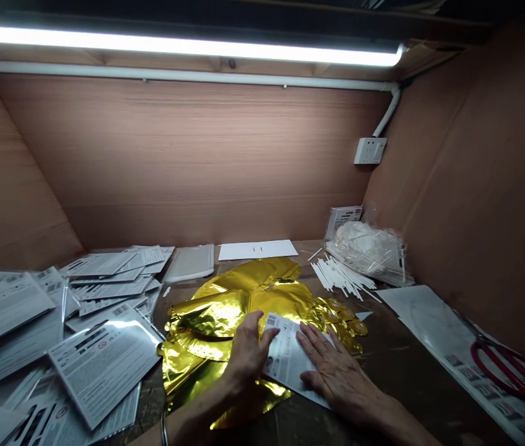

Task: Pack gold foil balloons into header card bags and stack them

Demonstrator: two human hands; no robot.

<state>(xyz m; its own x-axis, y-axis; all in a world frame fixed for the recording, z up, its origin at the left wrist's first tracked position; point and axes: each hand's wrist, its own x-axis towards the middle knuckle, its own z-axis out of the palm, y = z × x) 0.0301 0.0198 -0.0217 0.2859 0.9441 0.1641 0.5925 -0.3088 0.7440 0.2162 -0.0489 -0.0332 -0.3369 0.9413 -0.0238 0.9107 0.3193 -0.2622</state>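
A white printed card packet [286, 354] with a barcode lies tilted on gold foil balloons [225, 316] in the middle of the table. At its left edge is my left hand [247, 352], with the thumb over the edge and the other fingers partly hidden. My right hand [334, 378] lies flat across the packet's right half, fingers stretched out and pressing on its face. Several gold foil tabs with round marks [341, 319] stick out just beyond the right fingertips.
Printed card packets [104, 359] are piled at left. Behind the foil lie clear sleeves [191, 263] and a white card [257, 249]. White sticks [341, 275] and a plastic bag [369, 248] sit back right. Red-handled scissors [499, 365] rest on a sticker sheet [457, 365].
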